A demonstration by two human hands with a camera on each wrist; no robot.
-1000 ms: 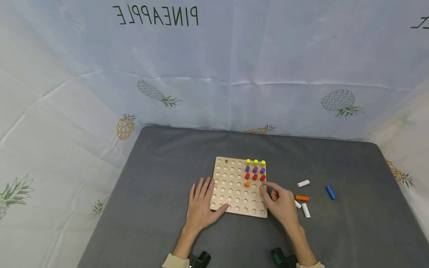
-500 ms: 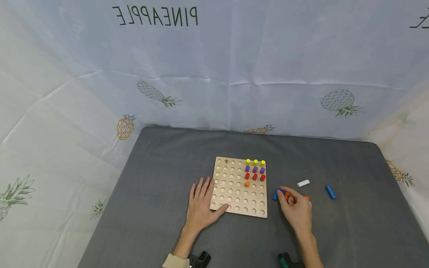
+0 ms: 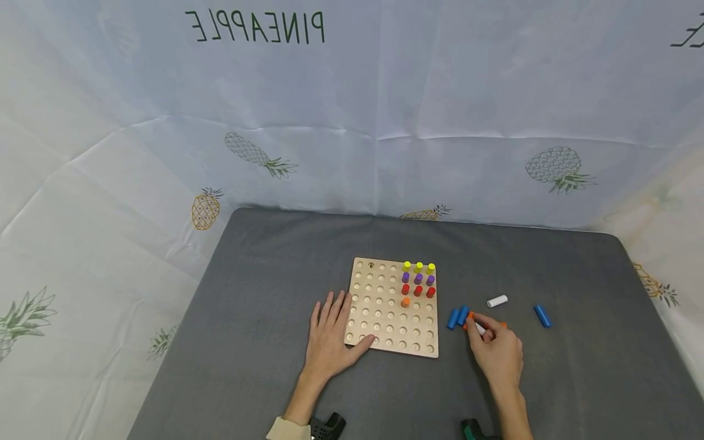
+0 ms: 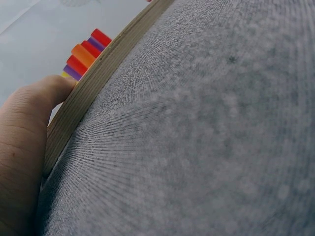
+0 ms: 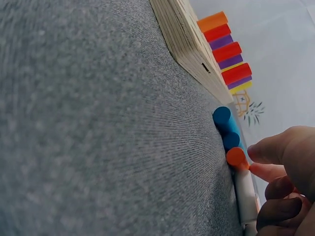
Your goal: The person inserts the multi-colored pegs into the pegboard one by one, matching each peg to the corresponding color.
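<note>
A square wooden pegboard [image 3: 365, 313] lies mid-table. Rows of yellow, purple and red pegs [image 3: 418, 291] stand toward its back right, with one orange peg [image 3: 405, 302] in front of them. My left hand [image 3: 327, 345] rests at the board's left side, fingers straight and thumb [image 4: 51, 91] over the front edge. Right of the board, my right hand [image 3: 499, 357] pinches a loose orange peg [image 5: 237, 157] between thumb and index finger, the other fingers curled. Two blue pegs [image 3: 453, 319] lie beside those fingertips. A white peg [image 5: 245, 196] lies under the hand, partly hidden.
Farther right on the grey table cloth [image 3: 594, 342] lie another white peg [image 3: 497, 301] and a blue peg [image 3: 542, 316]. A pale curtain with pineapple prints [image 3: 341, 91] hangs behind the table's back edge.
My right hand has moved right, from the board's right edge to the loose pegs, and its fingertips have come onto an orange one. The left hand and the board have stayed put.
</note>
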